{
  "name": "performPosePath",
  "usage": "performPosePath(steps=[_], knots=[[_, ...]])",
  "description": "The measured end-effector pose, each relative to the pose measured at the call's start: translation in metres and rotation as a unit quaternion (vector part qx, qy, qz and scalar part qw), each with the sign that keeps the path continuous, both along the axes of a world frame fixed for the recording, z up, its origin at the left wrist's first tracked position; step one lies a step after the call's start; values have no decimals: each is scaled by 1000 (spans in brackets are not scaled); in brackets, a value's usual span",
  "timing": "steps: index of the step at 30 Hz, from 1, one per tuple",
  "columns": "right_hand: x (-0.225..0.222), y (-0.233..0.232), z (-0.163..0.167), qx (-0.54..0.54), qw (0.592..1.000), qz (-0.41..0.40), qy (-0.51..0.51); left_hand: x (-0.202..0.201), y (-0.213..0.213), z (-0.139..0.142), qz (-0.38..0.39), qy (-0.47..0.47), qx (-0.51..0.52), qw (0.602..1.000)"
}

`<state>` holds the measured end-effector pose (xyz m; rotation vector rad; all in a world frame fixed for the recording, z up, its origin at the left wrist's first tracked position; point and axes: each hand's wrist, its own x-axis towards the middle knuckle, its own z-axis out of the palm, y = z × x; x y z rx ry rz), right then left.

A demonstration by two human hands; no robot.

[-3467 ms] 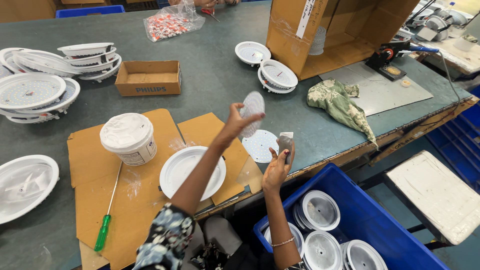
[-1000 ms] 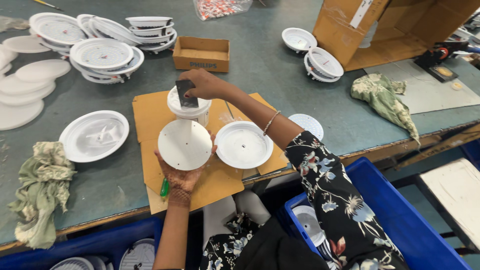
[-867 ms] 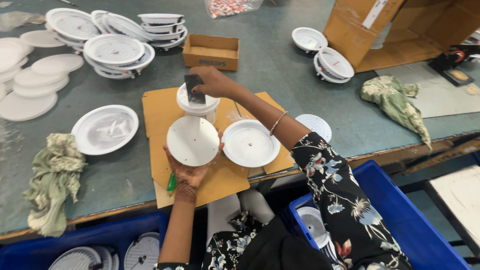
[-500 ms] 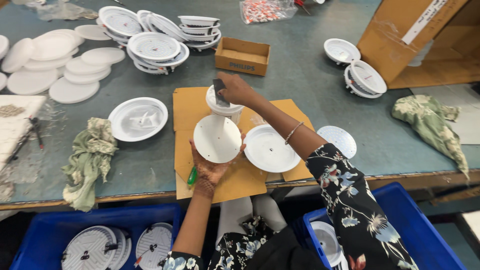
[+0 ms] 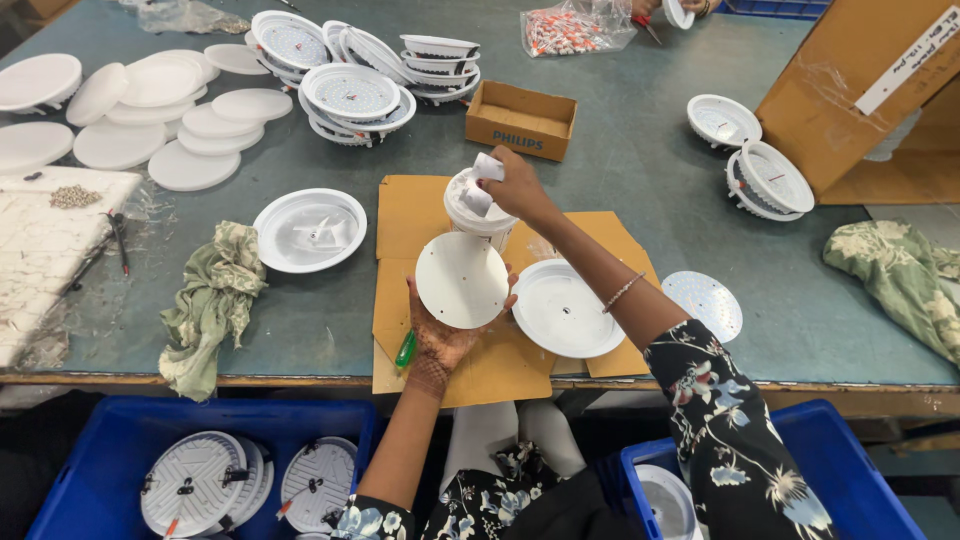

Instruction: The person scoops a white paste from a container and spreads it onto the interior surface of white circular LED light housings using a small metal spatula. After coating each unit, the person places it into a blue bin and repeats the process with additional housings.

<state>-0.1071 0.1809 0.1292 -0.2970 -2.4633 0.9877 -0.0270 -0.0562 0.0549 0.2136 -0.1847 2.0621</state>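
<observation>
So the left hand (image 5: 440,335) is palm-up under a flat white round disc (image 5: 462,280), fingers curled up around its lower edge, holding it just above the cardboard sheet (image 5: 400,215) that's spread over the green tabletop (image 5: 640,170). The right hand (image 5: 512,188) is up at 12 o'clock from the disc, pinched shut on a small white wad (image 5: 482,180), looks like a cloth or scraper, can't tell which. It's pressing that down on the lid of a white tub (image 5: 478,215), which sits right behind the disc on the cardboard.

At 3 o'clock from the disc, almost touching it, there's a shallow white dish-shaped housing (image 5: 568,310) lying on the cardboard, partly under the right forearm. Further out the same way is a perforated round plate (image 5: 704,303) flat on the bare tabletop. A green-handled screwdriver (image 5: 405,348) pokes out beside the left wrist.

At 9 o'clock sits another white housing (image 5: 310,230), and next to that a crumpled greenish rag (image 5: 210,300). Up at 11 o'clock there are stacks of round lamp housings (image 5: 350,95) and piles of plain white discs (image 5: 150,110). A small brown cardboard box (image 5: 522,120) is at 12 o'clock, behind the tub. Blue bins (image 5: 130,450) with more round parts sit below the tabletop edge.
</observation>
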Motion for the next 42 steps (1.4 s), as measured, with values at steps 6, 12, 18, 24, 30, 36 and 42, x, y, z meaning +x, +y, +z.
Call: performPosePath(steps=[6, 12, 18, 24, 30, 36, 42], knots=[[13, -4, 5, -145, 989, 12, 8, 1, 0, 2, -2, 0, 6, 1000], [17, -2, 3, -208, 975, 47, 60, 1, 2, -3, 3, 5, 7, 1000], [31, 4, 2, -246, 966, 62, 47, 0, 2, -7, 25, 2, 7, 1000], [73, -4, -2, -245, 962, 99, 66, -1, 4, -11, 58, 15, -41, 997], [129, -70, -25, -270, 959, 62, 57, -10, 11, -38, 44, 91, 18, 995], [161, -166, -45, 87, 990, -41, 105, -17, 10, -69, 111, 35, -111, 987], [180, -181, -40, 157, 985, -45, 61, -10, 4, -46, 83, 76, -74, 991]])
